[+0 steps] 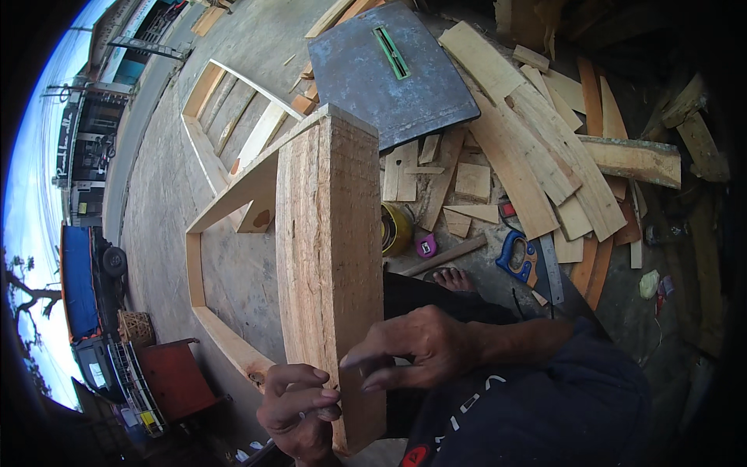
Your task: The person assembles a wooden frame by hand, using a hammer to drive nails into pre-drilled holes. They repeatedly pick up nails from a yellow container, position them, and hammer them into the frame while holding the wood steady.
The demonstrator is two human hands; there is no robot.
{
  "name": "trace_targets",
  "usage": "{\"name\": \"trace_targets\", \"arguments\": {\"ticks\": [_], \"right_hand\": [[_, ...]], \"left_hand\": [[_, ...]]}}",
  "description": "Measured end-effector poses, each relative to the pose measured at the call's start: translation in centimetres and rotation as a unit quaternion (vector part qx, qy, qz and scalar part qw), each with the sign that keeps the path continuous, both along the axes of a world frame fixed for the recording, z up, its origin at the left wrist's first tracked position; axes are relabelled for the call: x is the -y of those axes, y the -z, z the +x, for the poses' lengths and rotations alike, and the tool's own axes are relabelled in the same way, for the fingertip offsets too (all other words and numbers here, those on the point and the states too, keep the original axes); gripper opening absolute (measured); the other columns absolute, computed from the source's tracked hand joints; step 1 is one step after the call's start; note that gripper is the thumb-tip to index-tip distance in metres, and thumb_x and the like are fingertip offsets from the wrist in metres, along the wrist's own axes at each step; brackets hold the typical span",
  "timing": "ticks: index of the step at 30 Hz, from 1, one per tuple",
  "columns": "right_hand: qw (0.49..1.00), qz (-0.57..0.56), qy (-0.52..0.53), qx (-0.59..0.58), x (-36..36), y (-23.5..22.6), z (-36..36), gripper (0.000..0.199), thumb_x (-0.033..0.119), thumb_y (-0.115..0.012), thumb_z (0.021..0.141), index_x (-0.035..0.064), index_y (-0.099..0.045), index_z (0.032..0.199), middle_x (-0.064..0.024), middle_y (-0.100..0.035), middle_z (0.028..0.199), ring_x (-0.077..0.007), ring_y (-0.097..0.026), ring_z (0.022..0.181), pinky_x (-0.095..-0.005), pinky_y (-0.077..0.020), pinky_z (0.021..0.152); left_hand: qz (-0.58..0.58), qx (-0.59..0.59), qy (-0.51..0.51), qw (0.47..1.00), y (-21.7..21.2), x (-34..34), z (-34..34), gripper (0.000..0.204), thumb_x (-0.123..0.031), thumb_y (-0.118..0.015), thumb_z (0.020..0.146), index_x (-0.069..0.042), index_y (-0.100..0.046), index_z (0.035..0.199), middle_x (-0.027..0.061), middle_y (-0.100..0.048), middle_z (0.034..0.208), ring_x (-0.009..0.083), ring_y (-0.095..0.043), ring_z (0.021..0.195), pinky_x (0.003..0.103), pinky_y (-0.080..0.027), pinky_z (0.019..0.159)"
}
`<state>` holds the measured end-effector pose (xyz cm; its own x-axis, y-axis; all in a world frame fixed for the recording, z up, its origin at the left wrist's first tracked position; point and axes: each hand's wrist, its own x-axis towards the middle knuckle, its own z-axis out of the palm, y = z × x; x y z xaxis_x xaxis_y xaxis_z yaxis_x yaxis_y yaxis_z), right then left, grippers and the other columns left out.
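Note:
A wooden frame (305,233) of pale, rough-sawn boards stands in front of me, its broad near board rising through the middle of the view. My left hand (299,412) is at the lower end of that board. Its thumb and fingertips are pinched together by the edge; anything between them is too small to make out. Just right of it, my right hand (432,349) reaches across the board's near side. Its fingers are curved, with a gap between thumb and forefinger and nothing seen in it.
A grey metal-topped table (389,78) with a green-edged slot stands beyond the frame. Offcuts and planks (521,148) are heaped at right. A blue-handled handsaw (515,255), a purple tape measure (426,245) and a yellow container (397,229) lie nearby. Another wooden frame (204,148) is at far left.

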<state>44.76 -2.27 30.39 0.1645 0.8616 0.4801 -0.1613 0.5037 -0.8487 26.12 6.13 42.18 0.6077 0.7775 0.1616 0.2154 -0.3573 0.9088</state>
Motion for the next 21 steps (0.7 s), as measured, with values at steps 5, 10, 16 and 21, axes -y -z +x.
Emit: {"name": "trace_targets", "arguments": {"ticks": [5,10,16,21], "right_hand": [[0.856,-0.415,0.191,0.241,-0.7,18.6,5.6,0.021,0.014,-0.061,0.096,0.0027,-0.069,0.111,-0.015,-0.071,0.101,-0.03,-0.072,0.096,-0.042,-0.0561,0.082],[0.756,-0.271,0.15,0.577,-0.4,30.9,1.4,0.031,0.019,-0.063,0.091,0.0056,-0.066,0.119,-0.0189,-0.065,0.115,-0.0418,-0.065,0.112,-0.0572,-0.0531,0.095],[0.743,-0.387,-0.034,0.545,-2.2,33.7,1.2,0.036,0.023,-0.06,0.094,0.0002,-0.065,0.121,-0.0228,-0.069,0.115,-0.0435,-0.067,0.11,-0.058,-0.0539,0.094],[0.754,-0.506,0.017,0.418,2.1,28.8,2.4,0.043,0.031,-0.063,0.093,-0.0046,-0.064,0.116,-0.0301,-0.071,0.112,-0.0444,-0.07,0.105,-0.0534,-0.0537,0.095]], "left_hand": [[0.02,-0.102,0.028,0.994,-2.4,-4.6,5.7,0.022,0.0,-0.082,0.08,0.0,-0.079,0.102,0.0142,-0.075,0.089,0.0176,-0.072,0.08,0.027,-0.056,0.07],[0.125,-0.173,0.167,0.963,-1.3,-10.0,13.4,0.017,-0.017,-0.08,0.09,-0.004,-0.081,0.101,0.0082,-0.077,0.086,0.0137,-0.072,0.075,0.031,-0.055,0.068],[0.194,-0.362,0.205,0.888,-0.8,-11.3,18.7,0.029,-0.032,-0.081,0.088,-0.008,-0.082,0.103,0.0096,-0.08,0.094,0.0203,-0.076,0.083,0.039,-0.059,0.078],[0.213,-0.43,0.194,0.856,-1.6,-10.2,19.3,0.027,-0.033,-0.081,0.088,-0.012,-0.083,0.105,0.0113,-0.08,0.096,0.0218,-0.076,0.082,0.042,-0.059,0.078]]}}
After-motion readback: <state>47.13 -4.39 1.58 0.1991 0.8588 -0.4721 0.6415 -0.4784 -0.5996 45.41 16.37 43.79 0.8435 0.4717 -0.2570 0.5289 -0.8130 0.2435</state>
